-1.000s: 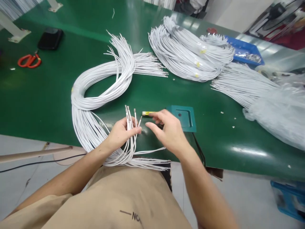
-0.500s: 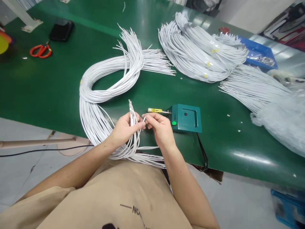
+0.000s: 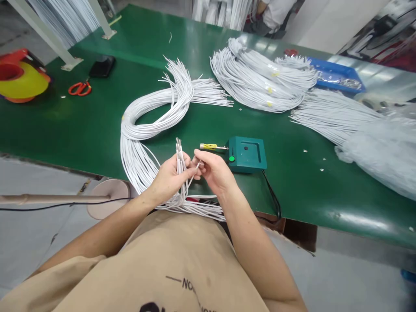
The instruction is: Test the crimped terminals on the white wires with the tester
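Note:
My left hand [image 3: 173, 173] is closed around a small bunch of white cables [image 3: 180, 158], whose tips stick up above the fingers. Close against it, my right hand [image 3: 216, 171] pinches the end of one white cable [image 3: 197, 165] between thumb and fingers. The exact tip is too small to make out. Beneath and left of my hands a thick bundle of white cables [image 3: 130, 151] loops over the green table. Just beyond my right hand stands a teal box [image 3: 247, 154] with a green button, and a yellow-handled tool [image 3: 209, 147] points into its side.
Coiled white cables [image 3: 260, 82] lie at the back right beside a blue tray [image 3: 338, 73] of small parts. A plastic-wrapped cable bundle [image 3: 373, 138] lies at right. Orange scissors [image 3: 79, 89], a black phone-like object [image 3: 102, 66] and a yellow-red spool [image 3: 22, 80] are at left.
The camera view has shifted, showing more of the table's far side. My right hand's fingers have shifted around the cable end; the left hand keeps its hold on the bunch.

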